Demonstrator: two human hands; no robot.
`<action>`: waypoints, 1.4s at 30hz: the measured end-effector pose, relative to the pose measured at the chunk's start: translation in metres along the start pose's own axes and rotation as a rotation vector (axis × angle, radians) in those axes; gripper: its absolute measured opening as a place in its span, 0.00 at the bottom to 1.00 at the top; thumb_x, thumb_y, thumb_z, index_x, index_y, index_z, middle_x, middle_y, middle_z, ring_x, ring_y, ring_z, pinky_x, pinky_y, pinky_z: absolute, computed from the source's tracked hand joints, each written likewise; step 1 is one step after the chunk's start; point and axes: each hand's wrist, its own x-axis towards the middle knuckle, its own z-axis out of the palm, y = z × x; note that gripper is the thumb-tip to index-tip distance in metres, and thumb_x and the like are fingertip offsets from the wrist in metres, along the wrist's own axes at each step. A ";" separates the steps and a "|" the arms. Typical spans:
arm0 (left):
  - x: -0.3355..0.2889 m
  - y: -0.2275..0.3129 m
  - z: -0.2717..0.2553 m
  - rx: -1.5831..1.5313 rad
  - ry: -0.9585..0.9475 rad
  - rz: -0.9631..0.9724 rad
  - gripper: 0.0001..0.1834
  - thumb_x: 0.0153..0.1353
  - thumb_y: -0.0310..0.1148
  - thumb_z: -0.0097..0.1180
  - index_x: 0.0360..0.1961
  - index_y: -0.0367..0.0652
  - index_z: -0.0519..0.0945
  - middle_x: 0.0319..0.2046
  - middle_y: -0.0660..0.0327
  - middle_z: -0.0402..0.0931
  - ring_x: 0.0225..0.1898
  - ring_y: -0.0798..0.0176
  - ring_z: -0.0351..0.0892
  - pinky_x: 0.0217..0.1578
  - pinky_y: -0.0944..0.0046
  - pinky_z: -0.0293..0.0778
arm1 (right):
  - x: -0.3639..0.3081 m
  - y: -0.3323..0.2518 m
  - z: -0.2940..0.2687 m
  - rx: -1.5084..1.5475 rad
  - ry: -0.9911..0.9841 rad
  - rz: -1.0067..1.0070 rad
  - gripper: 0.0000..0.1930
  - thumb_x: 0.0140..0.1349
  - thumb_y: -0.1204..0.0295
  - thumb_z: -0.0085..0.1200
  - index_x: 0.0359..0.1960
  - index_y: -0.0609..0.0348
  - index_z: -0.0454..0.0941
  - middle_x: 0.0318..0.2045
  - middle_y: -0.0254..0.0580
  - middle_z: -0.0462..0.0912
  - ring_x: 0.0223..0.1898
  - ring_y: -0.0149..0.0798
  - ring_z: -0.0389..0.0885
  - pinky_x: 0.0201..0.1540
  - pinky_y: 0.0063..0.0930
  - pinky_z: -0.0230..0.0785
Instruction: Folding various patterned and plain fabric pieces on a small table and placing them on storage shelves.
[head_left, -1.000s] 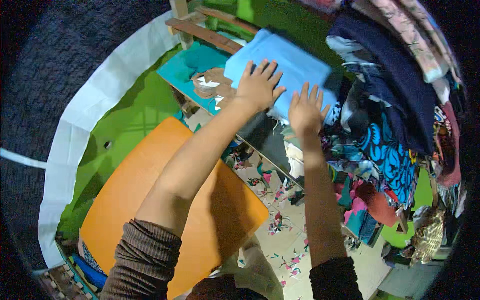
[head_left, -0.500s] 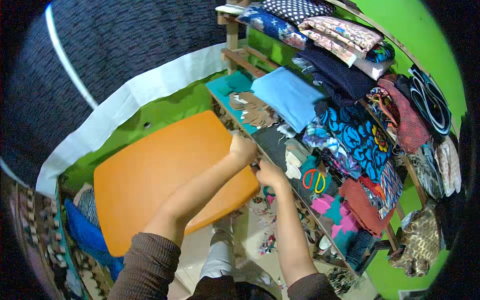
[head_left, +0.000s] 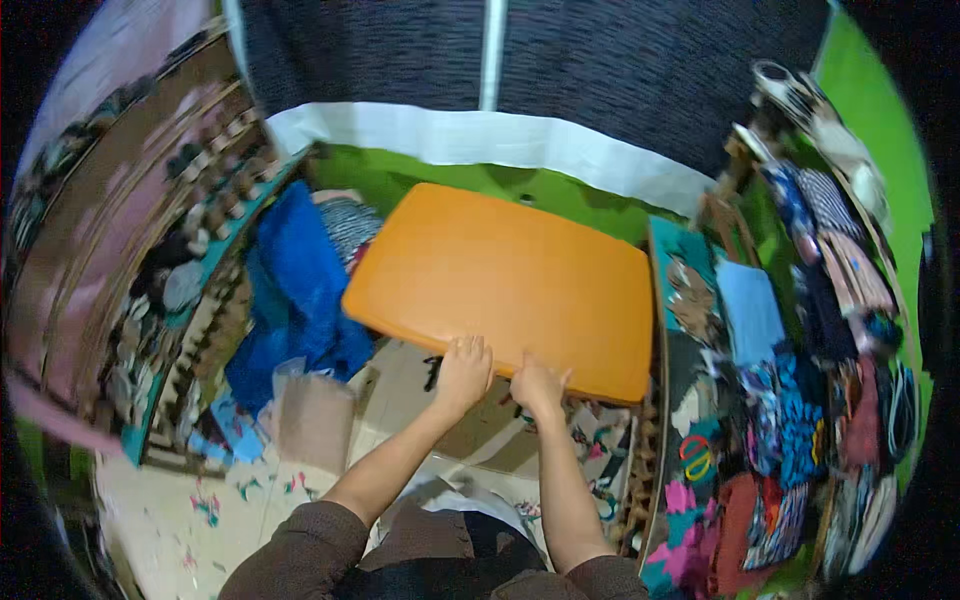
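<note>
An orange tabletop with rounded corners lies before me, its near edge closest to my body. My left hand rests at that edge, its fingers laid over the top. Just to the right, my right hand is at the same edge, index finger pointing forward on it and thumb out to the side. Its other fingers are curled at the rim, partly hidden. A small dark part shows beneath the edge between the hands. The picture is slightly blurred.
To the right, a shelf carries folded cloth, fabric scraps and scissors with red and yellow handles. Blue cloth hangs at the left by a cluttered rack. Scraps litter the tiled floor. A dark curtain hangs behind.
My view has swung left, bringing the left rack into sight. Both hands have gone from the tabletop's right edge beside the shelf to its near edge.
</note>
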 end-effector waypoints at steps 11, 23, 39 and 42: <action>-0.140 -0.157 -0.026 0.054 0.075 -0.483 0.21 0.55 0.44 0.50 0.47 0.43 0.74 0.54 0.52 0.66 0.57 0.53 0.63 0.57 0.49 0.56 | -0.003 -0.186 0.070 -0.025 -0.056 -0.512 0.22 0.57 0.62 0.46 0.52 0.57 0.68 0.50 0.49 0.73 0.53 0.53 0.69 0.59 0.68 0.37; -0.189 -0.305 -0.032 0.035 0.021 -0.636 0.25 0.58 0.48 0.44 0.50 0.42 0.74 0.55 0.51 0.66 0.59 0.54 0.61 0.58 0.49 0.54 | -0.009 -0.349 0.127 -0.004 -0.190 -0.786 0.26 0.60 0.63 0.41 0.60 0.55 0.58 0.53 0.53 0.69 0.53 0.53 0.69 0.55 0.51 0.57; -0.143 -0.418 0.022 -0.126 0.048 -0.727 0.24 0.59 0.48 0.44 0.46 0.40 0.76 0.49 0.52 0.71 0.55 0.54 0.66 0.56 0.53 0.57 | 0.111 -0.446 0.157 -0.121 -0.478 -0.690 0.23 0.59 0.58 0.42 0.55 0.50 0.68 0.41 0.55 0.78 0.42 0.56 0.76 0.46 0.46 0.68; -0.122 -0.447 0.040 -0.130 0.017 -0.787 0.23 0.58 0.49 0.44 0.43 0.41 0.78 0.47 0.54 0.74 0.53 0.55 0.69 0.55 0.52 0.57 | 0.164 -0.462 0.173 -0.040 -0.457 -0.696 0.23 0.59 0.58 0.43 0.55 0.51 0.68 0.43 0.56 0.77 0.44 0.55 0.76 0.47 0.45 0.67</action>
